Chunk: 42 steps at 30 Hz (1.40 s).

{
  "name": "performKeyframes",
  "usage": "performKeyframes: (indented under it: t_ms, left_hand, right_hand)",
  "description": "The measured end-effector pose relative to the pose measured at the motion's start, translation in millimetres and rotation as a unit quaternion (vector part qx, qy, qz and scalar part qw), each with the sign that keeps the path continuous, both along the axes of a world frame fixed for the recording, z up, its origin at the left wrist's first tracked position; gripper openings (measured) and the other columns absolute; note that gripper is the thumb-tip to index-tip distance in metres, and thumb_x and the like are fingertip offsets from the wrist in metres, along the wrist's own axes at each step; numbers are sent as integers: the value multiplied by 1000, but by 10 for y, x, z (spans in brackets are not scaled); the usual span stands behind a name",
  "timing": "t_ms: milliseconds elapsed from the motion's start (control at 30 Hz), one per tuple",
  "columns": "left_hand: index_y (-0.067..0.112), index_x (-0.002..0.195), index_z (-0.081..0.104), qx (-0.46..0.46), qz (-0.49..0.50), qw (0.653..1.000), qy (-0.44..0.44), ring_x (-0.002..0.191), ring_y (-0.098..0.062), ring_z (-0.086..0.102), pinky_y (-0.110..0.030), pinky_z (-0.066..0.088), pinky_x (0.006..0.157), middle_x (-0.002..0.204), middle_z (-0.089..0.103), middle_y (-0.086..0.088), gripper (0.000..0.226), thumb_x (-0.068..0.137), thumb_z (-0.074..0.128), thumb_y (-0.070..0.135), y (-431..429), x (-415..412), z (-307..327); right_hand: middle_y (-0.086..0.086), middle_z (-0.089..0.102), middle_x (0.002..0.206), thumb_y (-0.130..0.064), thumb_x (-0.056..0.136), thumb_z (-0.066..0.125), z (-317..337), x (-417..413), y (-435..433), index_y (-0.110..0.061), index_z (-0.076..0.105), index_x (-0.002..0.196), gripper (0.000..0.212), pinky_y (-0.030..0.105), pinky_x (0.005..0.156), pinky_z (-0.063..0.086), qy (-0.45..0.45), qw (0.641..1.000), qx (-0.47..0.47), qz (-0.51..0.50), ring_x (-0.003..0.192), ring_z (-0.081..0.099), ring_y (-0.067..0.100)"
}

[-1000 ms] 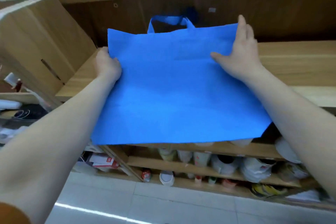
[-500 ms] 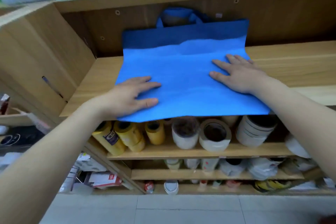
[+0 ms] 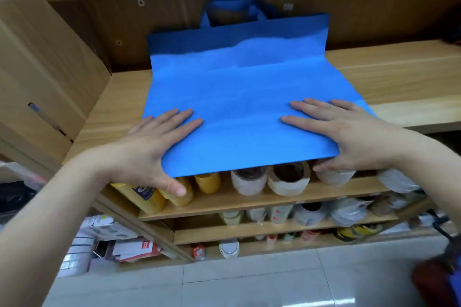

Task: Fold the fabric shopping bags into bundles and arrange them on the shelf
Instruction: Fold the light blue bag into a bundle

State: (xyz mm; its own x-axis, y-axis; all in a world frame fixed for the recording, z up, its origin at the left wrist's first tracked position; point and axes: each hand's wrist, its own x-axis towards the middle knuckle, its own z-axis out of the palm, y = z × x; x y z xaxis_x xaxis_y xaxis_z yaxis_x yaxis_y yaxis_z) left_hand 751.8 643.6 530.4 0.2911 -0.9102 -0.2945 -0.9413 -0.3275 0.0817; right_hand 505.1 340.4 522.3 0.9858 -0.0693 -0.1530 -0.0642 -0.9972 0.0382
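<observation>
Wooden shelves (image 3: 399, 77), tape rolls (image 3: 289, 179), pale tiled floor (image 3: 249, 279).

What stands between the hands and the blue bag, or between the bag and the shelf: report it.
Nothing visible. The left hand and right hand each hold the blue bag by its front edge, fingers on top, thumb beneath. The bag already lies on the shelf, its front overhanging.
</observation>
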Motion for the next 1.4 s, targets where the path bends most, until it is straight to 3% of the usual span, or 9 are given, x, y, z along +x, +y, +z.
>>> performKeyframes:
  t_ms: [133, 233, 333, 400, 567, 833, 1067, 1267, 1400]
  left_hand:
    - [57, 142, 26, -153, 29, 986, 55, 145, 6, 11, -27, 13, 120, 156, 18, 27, 75, 78, 64, 61, 173, -7, -105]
    - [36, 86, 73, -296, 197, 914, 193, 77, 12, 57, -7, 43, 73, 79, 65, 31, 15, 87, 59, 40, 233, -92, -18]
    - [13, 71, 66, -372, 279, 871, 160, 52, -8, 45, -28, 34, 54, 57, 52, 4, 42, 84, 57, 51, 173, -158, -45]
    - [11, 73, 66, -419, 323, 841, 115, 55, -12, 47, -29, 35, 54, 63, 56, -8, 37, 87, 66, 45, 108, -188, -80]
    - [11, 69, 54, -459, 363, 811, 19, 59, -14, 43, -24, 31, 51, 64, 50, -4, 35, 85, 71, 36, -9, -234, -142]
    - [28, 105, 51, -428, 397, 812, 14, 72, -14, 49, -36, 39, 60, 81, 51, 4, 24, 88, 69, 29, -105, -175, -87]
    - [31, 124, 65, -294, 165, 935, -107, 141, -32, 29, -57, 29, 112, 147, 46, -5, 54, 88, 52, -7, -14, -71, -118]
    - [46, 149, 18, -154, 129, 979, 23, 147, 2, 4, -29, 9, 120, 156, 9, 24, 82, 77, 31, 83, 133, 23, -85]
    - [46, 147, 23, -185, 111, 976, 12, 145, 3, 13, -28, 15, 120, 155, 18, 24, 90, 72, 70, 61, 225, 15, -87]
  right_hand:
    - [-27, 9, 157, -74, 73, 43, -6, -60, -56, -65, 18, 139, 71, 25, 120, 6, -75, 990, 115, -32, 145, 6, -8]
    - [-30, 46, 141, -41, 78, 78, 80, -169, -154, -56, 59, 121, 49, 18, 117, 20, -105, 938, 314, -100, 134, 32, -15]
    - [-15, 72, 94, -62, 71, 74, 143, -222, -209, -32, 76, 92, 37, 13, 81, 47, -193, 867, 415, -195, 95, 65, 3]
    - [-7, 68, 80, -33, 86, 72, 101, -169, -200, -26, 72, 84, 7, 13, 64, 45, -286, 832, 406, -245, 73, 62, 5]
    - [0, 67, 87, -26, 82, 78, -49, 18, -128, -13, 68, 92, 19, 18, 69, 42, -435, 818, 265, -267, 80, 58, 12]
    - [9, 63, 111, -44, 92, 61, 88, 252, -208, -22, 51, 121, 37, 41, 77, 46, -281, 911, 68, -293, 105, 58, 35]
    - [6, 50, 124, -35, 93, 58, 25, 302, -143, -34, 56, 126, 33, 42, 70, 46, -272, 938, -22, -215, 104, 54, 32]
    - [-22, 30, 155, -81, 81, 19, 60, 231, -154, -50, 37, 144, 72, 40, 110, 30, -107, 990, 65, -68, 145, 23, 2]
    - [-35, 18, 152, -91, 64, 48, 156, 99, -228, -60, 31, 141, 84, 29, 116, 21, -47, 990, 124, -56, 141, 16, -11]
